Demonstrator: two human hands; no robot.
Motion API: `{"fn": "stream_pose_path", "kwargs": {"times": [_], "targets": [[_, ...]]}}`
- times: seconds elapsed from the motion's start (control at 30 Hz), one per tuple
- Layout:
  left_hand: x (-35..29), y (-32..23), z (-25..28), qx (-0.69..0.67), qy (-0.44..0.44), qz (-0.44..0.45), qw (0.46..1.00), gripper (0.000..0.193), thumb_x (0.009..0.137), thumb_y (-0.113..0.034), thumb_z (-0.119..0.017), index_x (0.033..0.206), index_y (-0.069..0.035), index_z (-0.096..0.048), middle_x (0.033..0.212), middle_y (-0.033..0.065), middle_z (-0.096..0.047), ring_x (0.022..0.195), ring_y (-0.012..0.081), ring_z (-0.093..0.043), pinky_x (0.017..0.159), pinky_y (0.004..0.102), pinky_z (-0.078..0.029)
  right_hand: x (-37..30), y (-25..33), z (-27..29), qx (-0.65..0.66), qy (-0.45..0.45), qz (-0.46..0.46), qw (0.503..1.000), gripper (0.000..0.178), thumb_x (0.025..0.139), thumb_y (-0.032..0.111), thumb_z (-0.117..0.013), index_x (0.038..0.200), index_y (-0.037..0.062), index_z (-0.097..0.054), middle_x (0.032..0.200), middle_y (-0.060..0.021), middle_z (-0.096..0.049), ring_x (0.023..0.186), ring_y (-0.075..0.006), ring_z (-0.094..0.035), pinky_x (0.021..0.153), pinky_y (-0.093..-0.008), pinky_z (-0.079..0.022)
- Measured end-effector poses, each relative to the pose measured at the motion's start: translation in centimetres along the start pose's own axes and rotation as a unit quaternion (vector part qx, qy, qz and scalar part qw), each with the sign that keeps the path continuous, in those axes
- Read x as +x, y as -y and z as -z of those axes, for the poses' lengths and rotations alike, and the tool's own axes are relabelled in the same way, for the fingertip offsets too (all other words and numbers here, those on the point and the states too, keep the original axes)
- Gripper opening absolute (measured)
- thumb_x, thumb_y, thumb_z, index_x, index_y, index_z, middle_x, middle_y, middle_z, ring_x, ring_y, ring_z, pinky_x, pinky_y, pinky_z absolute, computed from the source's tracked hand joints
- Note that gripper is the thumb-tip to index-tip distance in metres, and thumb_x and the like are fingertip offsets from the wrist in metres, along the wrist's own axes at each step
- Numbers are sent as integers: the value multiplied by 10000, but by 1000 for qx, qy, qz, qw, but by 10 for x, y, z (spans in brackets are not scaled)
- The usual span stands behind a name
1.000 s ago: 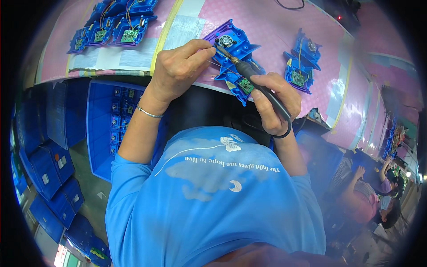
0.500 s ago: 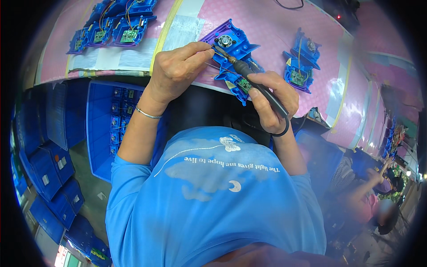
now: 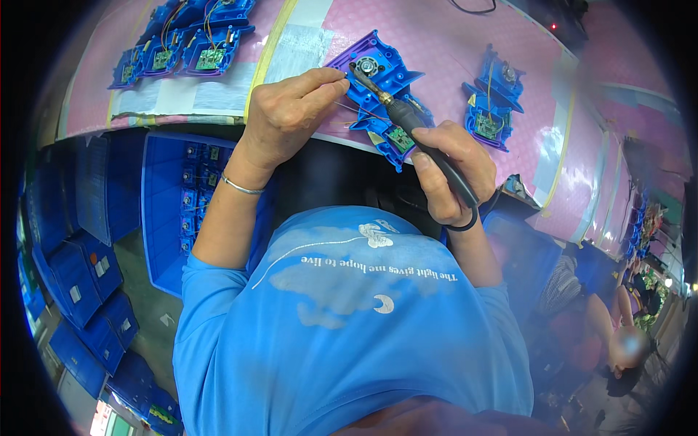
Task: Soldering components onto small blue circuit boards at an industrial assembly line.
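Observation:
My right hand is closed around the dark handle of a soldering iron. Its tip lies over the blue plastic housing, close beside the round metal speaker. At the left edge of that housing, the thumb and forefinger of my left hand pinch together on a thin wire; the fingertips hide its end. Part of the wire shows below the hand, running toward a green circuit board in the nearer half of the housing, which reaches the table's front edge.
Another opened blue housing lies to the right, and several more stand at the far left. Below the pink-covered table, a blue crate holds similar parts. Blue bins stack at left. Another person is at far right.
The soldering iron has pulled slightly back and right, its tip lifting from near my left fingertips toward the speaker. My left hand stays put. The person at far right has shifted.

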State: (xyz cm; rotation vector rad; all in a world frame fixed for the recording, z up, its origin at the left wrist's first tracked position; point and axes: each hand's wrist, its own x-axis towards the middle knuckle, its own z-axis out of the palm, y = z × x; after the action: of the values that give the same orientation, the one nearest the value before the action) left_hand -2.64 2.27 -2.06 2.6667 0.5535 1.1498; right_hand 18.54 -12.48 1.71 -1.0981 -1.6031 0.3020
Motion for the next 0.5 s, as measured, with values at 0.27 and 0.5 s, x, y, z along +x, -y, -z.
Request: {"fn": "stream_pose_path", "kwargs": {"times": [0.27,0.5], "targets": [[2,-1,1,0,5,1,1000,220,785,-37,-800,999,-72,-763,1031,58,-773,835,216,-763,663,292,-606,0,1,1,10,-12,5,1000,278,798,-42,-654,1066,-110,-674,778,-158,-660,676,-203,-625,628,-305,-480],[3,-2,2,-5,10,10,1000,195,812,-71,-801,1003,-64,-759,1022,68,-770,839,225,-764,681,303,-617,-1,2,2,10,-17,6,1000,282,804,-44,-647,1078,-107,-670,775,-152,-655,672,-198,-622,625,-305,-477]]}}
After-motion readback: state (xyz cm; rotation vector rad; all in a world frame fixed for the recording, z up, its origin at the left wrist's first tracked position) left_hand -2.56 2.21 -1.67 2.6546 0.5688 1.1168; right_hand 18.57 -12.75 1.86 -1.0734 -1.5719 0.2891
